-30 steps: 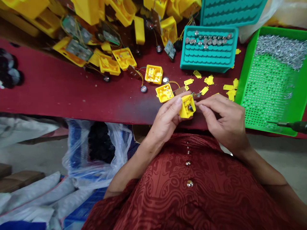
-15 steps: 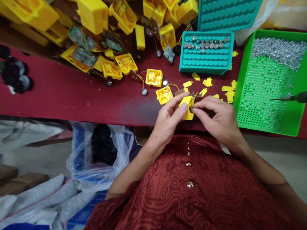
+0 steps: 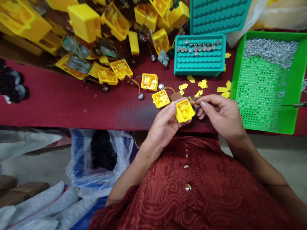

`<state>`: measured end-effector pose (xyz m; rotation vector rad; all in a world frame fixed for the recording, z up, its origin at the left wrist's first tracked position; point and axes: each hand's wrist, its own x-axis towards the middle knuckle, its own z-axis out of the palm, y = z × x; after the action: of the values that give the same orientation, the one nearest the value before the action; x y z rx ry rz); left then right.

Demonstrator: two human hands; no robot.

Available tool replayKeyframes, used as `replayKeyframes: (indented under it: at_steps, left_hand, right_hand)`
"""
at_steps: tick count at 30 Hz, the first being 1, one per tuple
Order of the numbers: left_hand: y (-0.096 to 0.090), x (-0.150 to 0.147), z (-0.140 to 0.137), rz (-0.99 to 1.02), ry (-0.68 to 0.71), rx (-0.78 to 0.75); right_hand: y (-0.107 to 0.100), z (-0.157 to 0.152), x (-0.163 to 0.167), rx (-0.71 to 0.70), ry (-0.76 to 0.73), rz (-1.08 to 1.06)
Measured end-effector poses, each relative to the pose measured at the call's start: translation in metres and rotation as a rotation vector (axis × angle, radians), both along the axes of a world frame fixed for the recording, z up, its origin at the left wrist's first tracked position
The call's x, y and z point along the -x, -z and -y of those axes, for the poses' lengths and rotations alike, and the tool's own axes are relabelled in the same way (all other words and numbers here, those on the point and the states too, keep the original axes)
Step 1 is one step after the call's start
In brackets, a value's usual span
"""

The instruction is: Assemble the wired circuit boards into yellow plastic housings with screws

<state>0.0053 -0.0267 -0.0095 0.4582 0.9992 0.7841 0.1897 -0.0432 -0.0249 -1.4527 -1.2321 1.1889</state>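
My left hand grips a small yellow plastic housing, its open side turned up toward me and moulded compartments showing inside. Thin yellow wires come out at its upper right edge. At those wires, my right hand is closed in a pinch between thumb and forefinger. A small dark round part sits by the right fingertips, partly hidden. Just beyond the left fingers is a brown circuit board. Another open yellow housing lies close to my left hand, with wires running from it.
Yellow housings with boards and wires crowd the upper left. A teal ribbed tray holds several round metal pieces. Flat yellow tabs lie scattered before it. On the right, a green basket contains screws, with a screwdriver over it.
The yellow housing has turned in my left hand, so its open side now faces up. My right fingers have drawn slightly away from it to the right. The whole view has shifted a little.
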Motion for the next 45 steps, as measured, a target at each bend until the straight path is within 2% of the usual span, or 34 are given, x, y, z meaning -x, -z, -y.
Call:
replayKeyframes:
  at_steps: [4,14,18,22,26,30,35,37,40,45]
  left_hand:
    - [-0.002,-0.002,-0.003,0.011,-0.046,0.036]
    - [-0.012,-0.005,-0.008,0.036,-0.031,0.080]
    - [-0.011,-0.003,-0.006,0.158,-0.074,0.065]
    - [-0.006,0.000,-0.006,0.294,-0.104,0.082]
    - [-0.003,0.002,-0.009,0.331,-0.102,0.061]
    - [-0.005,0.003,-0.009,0.328,-0.118,0.092]
    - [-0.003,0.001,-0.007,0.277,-0.173,0.102]
    - [0.001,0.001,-0.005,0.243,-0.157,0.055]
    - [0.006,0.002,-0.001,0.201,-0.111,-0.028]
    - [0.007,0.002,0.004,0.102,-0.099,-0.140]
  right_hand:
    - [-0.004,0.004,0.005,0.010,0.020,-0.094]
    - [-0.003,0.003,0.003,0.196,0.038,-0.411]
    - [-0.007,0.005,0.006,0.257,0.098,-0.487]
    - [-0.009,0.003,0.009,0.384,0.083,-0.534]
    - [-0.007,0.001,0.011,0.380,0.110,-0.509]
    - [-0.008,0.004,0.014,0.244,0.153,-0.384]
    - [-0.013,0.009,0.014,-0.254,0.170,0.091]
    - [-0.014,0.008,0.014,-0.396,0.110,0.286]
    - [-0.016,0.007,0.012,-0.524,-0.026,0.527]
    - [-0.018,0.005,0.011,-0.665,-0.171,0.730]
